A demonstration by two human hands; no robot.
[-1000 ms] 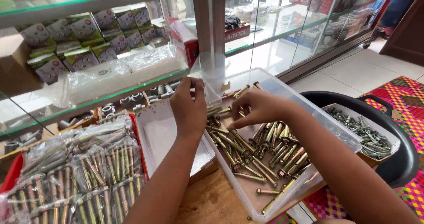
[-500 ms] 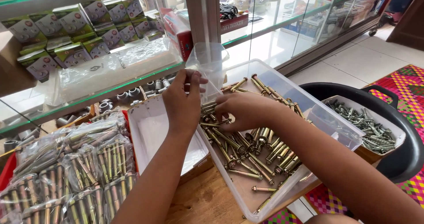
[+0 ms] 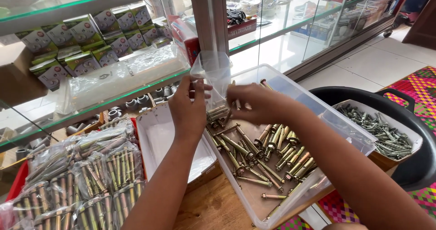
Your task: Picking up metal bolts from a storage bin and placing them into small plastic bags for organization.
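Both hands have come up off the pile since a second ago, when they were low among the loose bolts, and now they meet at the centre of the frame around a small clear plastic bag [image 3: 217, 78]. The left hand [image 3: 188, 107] is pinched on the bag's left edge, fingers closed on the film, holding its mouth up and open. The right hand [image 3: 254, 104] is curled shut on a few brass-coloured anchor bolts [image 3: 218, 113], pressing them at the bag's lower part; whether their tips are fully inside the film is hard to say, since the fingers cover them. That shift reads as moving from gathering to filling: a handful looks gathered and is going into the bag. The bag sits directly between the two hands, touching both, just above the upper left corner of the clear plastic tub [image 3: 290, 87]. Below and to the right of the hands, the loose bolts [image 3: 268, 155] lie scattered across the tub's floor, just beneath the right forearm. Left of the tub an empty white tray [image 3: 156, 132] rests on the wooden desk [image 3: 213, 205], and at lower left lies a heap of filled bolt packets [image 3: 86, 175]. At the right edge a second tray of grey screws [image 3: 379, 130] sits in a black basin [image 3: 408, 166], well apart from both hands.
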